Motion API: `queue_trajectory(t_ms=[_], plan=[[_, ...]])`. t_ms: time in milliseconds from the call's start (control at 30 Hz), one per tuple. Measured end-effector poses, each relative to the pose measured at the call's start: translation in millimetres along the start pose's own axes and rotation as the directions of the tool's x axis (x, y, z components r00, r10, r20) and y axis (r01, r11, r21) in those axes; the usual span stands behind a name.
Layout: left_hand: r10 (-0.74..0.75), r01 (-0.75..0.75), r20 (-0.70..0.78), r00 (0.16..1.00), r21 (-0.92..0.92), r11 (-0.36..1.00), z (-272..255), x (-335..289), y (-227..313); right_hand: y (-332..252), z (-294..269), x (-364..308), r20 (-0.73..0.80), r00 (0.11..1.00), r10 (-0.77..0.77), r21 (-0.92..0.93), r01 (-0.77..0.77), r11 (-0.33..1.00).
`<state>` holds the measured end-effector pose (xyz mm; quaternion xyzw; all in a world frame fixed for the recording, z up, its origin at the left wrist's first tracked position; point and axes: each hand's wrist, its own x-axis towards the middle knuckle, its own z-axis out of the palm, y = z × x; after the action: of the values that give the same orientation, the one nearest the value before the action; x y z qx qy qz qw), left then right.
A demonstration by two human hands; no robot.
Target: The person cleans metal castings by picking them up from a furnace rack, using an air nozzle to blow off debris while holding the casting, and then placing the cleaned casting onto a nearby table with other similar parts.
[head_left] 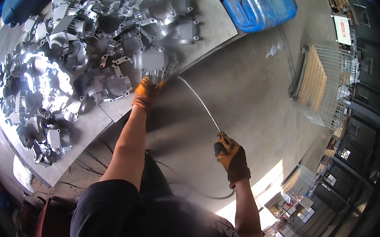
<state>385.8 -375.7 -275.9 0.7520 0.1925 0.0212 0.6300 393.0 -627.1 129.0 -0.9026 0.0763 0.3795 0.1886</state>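
My left hand (147, 94), in an orange work glove, is closed on the near side of a grey cast-metal housing (152, 61) at the table's edge. The housing is slightly blurred, and my fingertips are partly hidden. To the right, away from the table, my right hand (232, 159) wears an orange and dark glove and grips an air blow gun (203, 102). Its long, thin, bent metal tube reaches up and left, with the tip close to the housing but apart from it. A hose (219, 198) trails below that hand.
Many similar metal castings (65, 53) lie heaped over the grey tabletop (210, 21). A blue plastic jerrycan (261, 4) stands beyond the table's right corner. Wire-mesh crates (318, 82) are on the floor at right. Cables (83, 164) run beneath the table.
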Motion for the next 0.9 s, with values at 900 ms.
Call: queue_trajectory(t_ms=[900], plan=[[-0.846,0.945,-0.531,-0.035,-0.294,0.146,-175.6,-749.4,21.8,104.9,228.6,-105.3,0.329,0.604,-0.726,-0.385,0.788,0.481]])
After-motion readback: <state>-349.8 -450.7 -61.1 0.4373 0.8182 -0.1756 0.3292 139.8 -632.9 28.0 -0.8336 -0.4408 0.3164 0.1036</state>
